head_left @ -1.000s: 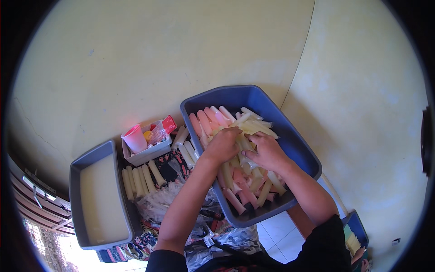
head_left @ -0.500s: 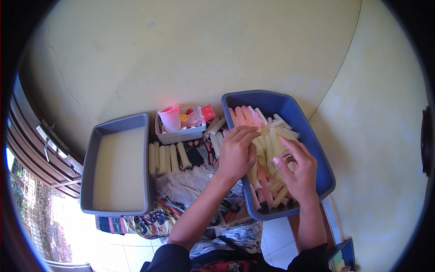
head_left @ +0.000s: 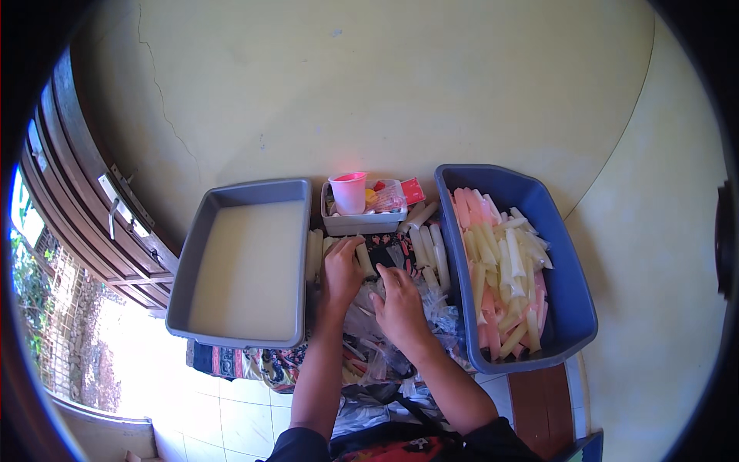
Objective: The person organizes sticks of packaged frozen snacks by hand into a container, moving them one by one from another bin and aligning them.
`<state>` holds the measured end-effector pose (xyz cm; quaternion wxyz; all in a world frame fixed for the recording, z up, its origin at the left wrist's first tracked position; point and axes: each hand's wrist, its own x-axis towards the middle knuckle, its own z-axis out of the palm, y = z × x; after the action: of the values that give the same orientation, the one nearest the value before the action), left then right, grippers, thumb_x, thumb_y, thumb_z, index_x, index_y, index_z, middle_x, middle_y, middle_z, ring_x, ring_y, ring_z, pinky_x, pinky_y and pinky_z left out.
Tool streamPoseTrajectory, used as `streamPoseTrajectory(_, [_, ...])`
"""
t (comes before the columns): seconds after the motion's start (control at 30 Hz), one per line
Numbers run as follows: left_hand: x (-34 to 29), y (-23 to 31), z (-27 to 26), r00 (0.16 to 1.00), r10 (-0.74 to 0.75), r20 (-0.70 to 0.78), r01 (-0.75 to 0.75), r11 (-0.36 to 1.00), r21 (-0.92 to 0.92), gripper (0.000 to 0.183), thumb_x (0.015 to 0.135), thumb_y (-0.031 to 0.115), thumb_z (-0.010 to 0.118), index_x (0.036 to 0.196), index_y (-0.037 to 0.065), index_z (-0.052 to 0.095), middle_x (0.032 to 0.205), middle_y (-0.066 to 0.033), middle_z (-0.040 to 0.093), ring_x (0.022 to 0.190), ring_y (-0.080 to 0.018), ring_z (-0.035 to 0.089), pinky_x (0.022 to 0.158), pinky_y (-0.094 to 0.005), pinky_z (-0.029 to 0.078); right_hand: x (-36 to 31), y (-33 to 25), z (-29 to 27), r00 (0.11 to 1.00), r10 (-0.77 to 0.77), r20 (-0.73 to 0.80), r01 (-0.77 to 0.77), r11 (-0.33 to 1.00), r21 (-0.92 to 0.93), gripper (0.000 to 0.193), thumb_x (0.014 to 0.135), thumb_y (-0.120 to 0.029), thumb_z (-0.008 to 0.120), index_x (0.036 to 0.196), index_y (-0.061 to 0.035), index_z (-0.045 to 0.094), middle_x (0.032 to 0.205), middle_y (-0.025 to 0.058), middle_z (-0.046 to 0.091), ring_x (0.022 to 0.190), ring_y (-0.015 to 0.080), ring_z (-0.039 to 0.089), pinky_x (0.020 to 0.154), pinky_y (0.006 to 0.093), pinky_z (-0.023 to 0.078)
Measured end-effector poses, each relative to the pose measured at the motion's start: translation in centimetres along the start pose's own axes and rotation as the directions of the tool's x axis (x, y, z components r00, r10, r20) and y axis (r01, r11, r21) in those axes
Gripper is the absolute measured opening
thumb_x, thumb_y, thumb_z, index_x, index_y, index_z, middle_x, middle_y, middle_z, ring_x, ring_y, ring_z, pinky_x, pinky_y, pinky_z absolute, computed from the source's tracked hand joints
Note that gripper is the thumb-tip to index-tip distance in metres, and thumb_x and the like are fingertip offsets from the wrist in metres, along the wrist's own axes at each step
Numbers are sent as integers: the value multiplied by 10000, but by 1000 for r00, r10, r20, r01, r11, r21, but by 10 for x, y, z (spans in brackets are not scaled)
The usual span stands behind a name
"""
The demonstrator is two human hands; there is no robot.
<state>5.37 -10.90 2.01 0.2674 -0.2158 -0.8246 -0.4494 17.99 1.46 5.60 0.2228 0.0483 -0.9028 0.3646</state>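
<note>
Cloth-covered table (head_left: 281,369): tub of milky liquid (head_left: 239,339) along left edge, tube-filled tub (head_left: 571,308) along right. Pale filled tubes (head_left: 364,258) between, toward rear edge. Left hand (head_left: 340,273) over them, grip cannot be told; right hand (head_left: 402,312), fingers parted, above clear bags (head_left: 360,317).

A white box (head_left: 366,224) with a pink cup (head_left: 349,195) sat at the table's (head_left: 258,364) back edge, a door (head_left: 98,202) beyond the left.
</note>
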Motion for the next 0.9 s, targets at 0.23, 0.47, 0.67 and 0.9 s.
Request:
streamPoseTrajectory(0.23, [15, -39, 19, 997, 39, 59, -51, 975, 215, 401, 792, -63, 603, 1149, 10, 773, 1174, -202, 762, 1176, -397, 671, 1164, -543, 430, 38, 26, 43, 989, 102, 105, -94, 992, -80, 525, 904, -59, 775, 1391, 56, 617, 1247, 277, 654, 1150, 472, 665, 1008, 507, 548])
streamPoseTrajectory(0.47, [11, -32, 15, 965, 2, 261, -90, 942, 324, 447, 854, 31, 614, 1284, 55, 733, 1213, -162, 751, 1235, -359, 649, 1256, -664, 284, 37, 51, 63, 1000, 23, 16, -22, 995, -93, 491, 855, -6, 750, 1330, 81, 662, 1093, 287, 707, 1009, 478, 708, 913, 528, 572])
streamPoseTrajectory(0.67, [12, -31, 18, 966, -5, 260, -83, 941, 329, 433, 860, 27, 603, 1275, 34, 724, 1209, -163, 738, 1252, -356, 637, 1281, -692, 209, 39, 52, 64, 996, 87, -7, -87, 994, -71, 523, 834, -29, 783, 1341, 46, 675, 1162, 287, 720, 1068, 478, 710, 946, 517, 577])
streamPoseTrajectory(0.9, [16, -22, 11, 988, 45, 146, -69, 984, 163, 423, 865, -18, 569, 1253, 14, 733, 1234, -179, 720, 1252, -363, 634, 1305, -691, 88, 37, 48, 55, 993, 34, -111, -34, 999, -2, 521, 831, 32, 725, 1346, 74, 655, 1161, 277, 710, 1050, 472, 718, 917, 514, 594])
